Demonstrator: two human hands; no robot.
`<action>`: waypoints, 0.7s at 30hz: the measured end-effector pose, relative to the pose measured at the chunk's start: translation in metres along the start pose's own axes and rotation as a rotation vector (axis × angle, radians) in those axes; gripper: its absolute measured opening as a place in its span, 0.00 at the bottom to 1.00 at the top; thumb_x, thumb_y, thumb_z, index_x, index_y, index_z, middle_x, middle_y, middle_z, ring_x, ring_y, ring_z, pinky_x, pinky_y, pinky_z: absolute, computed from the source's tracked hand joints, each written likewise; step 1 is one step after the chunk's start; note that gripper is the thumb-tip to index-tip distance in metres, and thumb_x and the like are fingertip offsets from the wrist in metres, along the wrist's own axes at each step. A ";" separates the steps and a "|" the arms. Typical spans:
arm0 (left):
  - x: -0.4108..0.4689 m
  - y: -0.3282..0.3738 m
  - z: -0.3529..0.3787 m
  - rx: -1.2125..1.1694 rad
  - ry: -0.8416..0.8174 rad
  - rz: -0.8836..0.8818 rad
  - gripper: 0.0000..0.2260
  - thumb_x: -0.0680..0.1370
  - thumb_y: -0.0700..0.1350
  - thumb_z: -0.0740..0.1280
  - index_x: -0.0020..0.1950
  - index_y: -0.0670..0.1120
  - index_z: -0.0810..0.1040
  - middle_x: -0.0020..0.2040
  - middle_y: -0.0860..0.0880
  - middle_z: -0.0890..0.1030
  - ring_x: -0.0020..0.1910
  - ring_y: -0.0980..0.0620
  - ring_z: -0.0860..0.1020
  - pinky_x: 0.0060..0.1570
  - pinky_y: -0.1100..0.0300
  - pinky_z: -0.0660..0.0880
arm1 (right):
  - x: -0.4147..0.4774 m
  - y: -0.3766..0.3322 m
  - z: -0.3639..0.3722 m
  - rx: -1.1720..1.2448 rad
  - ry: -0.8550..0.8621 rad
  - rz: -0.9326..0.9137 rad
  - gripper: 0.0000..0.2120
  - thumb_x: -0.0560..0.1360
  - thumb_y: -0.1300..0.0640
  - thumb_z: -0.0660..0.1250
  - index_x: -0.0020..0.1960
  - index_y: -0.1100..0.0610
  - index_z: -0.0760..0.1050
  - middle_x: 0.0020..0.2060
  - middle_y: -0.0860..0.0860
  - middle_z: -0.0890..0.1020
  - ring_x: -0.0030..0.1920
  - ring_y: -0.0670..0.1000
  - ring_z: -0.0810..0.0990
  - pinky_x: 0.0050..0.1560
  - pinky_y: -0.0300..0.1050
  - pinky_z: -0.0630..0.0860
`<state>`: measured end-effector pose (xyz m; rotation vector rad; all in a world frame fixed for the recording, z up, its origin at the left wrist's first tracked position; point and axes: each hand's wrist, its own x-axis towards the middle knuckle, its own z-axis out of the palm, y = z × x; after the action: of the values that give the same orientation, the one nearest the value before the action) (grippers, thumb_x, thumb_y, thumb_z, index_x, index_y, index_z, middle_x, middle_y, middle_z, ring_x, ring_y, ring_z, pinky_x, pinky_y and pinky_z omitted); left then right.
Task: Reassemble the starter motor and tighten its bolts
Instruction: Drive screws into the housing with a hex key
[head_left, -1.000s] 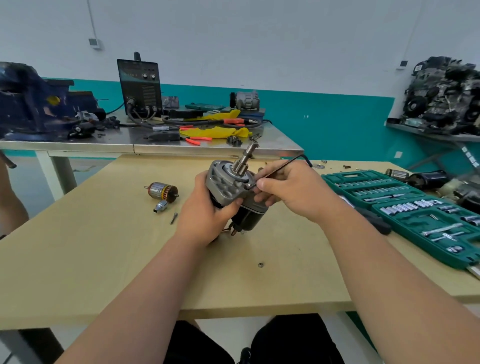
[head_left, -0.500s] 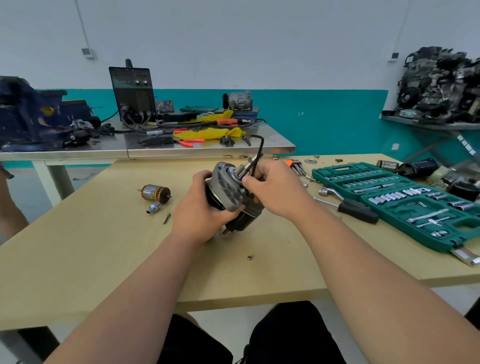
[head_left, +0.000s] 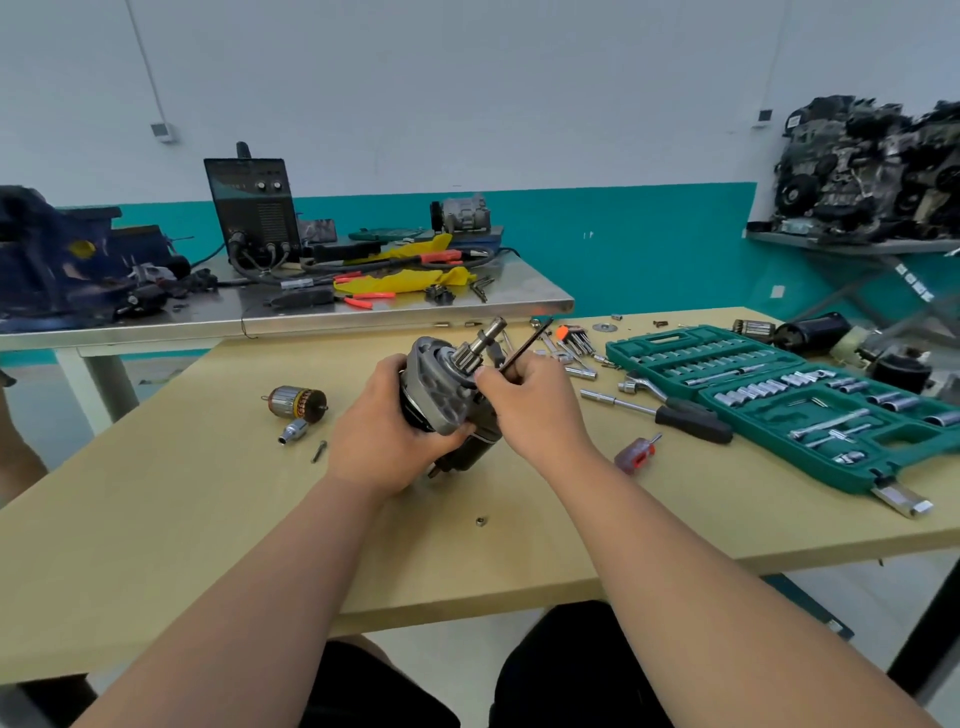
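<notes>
The starter motor (head_left: 439, 395) is a grey housing with a black body and a toothed shaft (head_left: 480, 345) pointing up and away. My left hand (head_left: 387, 436) grips it from the left, tilted above the wooden table (head_left: 208, 499). My right hand (head_left: 530, 405) pinches a thin black hex key (head_left: 527, 344) whose lower end sits at the housing face beside the shaft. The key's long arm slants up to the right. The bolt under the key is hidden by my fingers.
A copper-wound armature (head_left: 295, 402), a small socket (head_left: 292, 431) and a loose bolt (head_left: 318, 451) lie to the left. A nut (head_left: 481, 520) lies near the table's front. To the right are a ratchet handle (head_left: 675, 413), a red screwdriver bit handle (head_left: 635, 453) and an open green socket case (head_left: 810, 400).
The hex key has swung from pointing right, through upright, to slanting up-right as my right hand turned it. The motor stays in my left hand.
</notes>
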<state>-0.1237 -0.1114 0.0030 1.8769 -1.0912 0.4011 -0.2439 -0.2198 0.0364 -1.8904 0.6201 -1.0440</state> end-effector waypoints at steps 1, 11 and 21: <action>0.000 0.001 0.000 0.005 -0.007 -0.005 0.37 0.58 0.70 0.68 0.63 0.62 0.61 0.51 0.64 0.74 0.47 0.58 0.75 0.44 0.58 0.73 | -0.001 0.000 0.000 0.003 0.004 0.002 0.14 0.74 0.53 0.68 0.34 0.61 0.74 0.27 0.50 0.76 0.27 0.43 0.72 0.29 0.38 0.69; 0.000 0.002 0.001 0.064 -0.021 -0.010 0.34 0.62 0.70 0.63 0.63 0.58 0.61 0.47 0.60 0.75 0.48 0.49 0.80 0.40 0.58 0.71 | 0.002 -0.006 -0.024 -0.056 -0.324 -0.070 0.07 0.78 0.56 0.64 0.42 0.47 0.75 0.36 0.48 0.81 0.32 0.47 0.83 0.33 0.41 0.76; -0.001 0.007 -0.004 0.054 -0.023 -0.029 0.36 0.60 0.70 0.69 0.62 0.58 0.61 0.47 0.63 0.73 0.43 0.59 0.73 0.34 0.70 0.65 | -0.005 -0.006 -0.009 -0.155 -0.068 -0.102 0.17 0.76 0.51 0.66 0.31 0.58 0.74 0.27 0.53 0.78 0.30 0.51 0.77 0.32 0.45 0.73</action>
<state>-0.1293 -0.1092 0.0078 1.9477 -1.0770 0.3967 -0.2543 -0.2168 0.0416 -2.1026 0.5853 -1.0159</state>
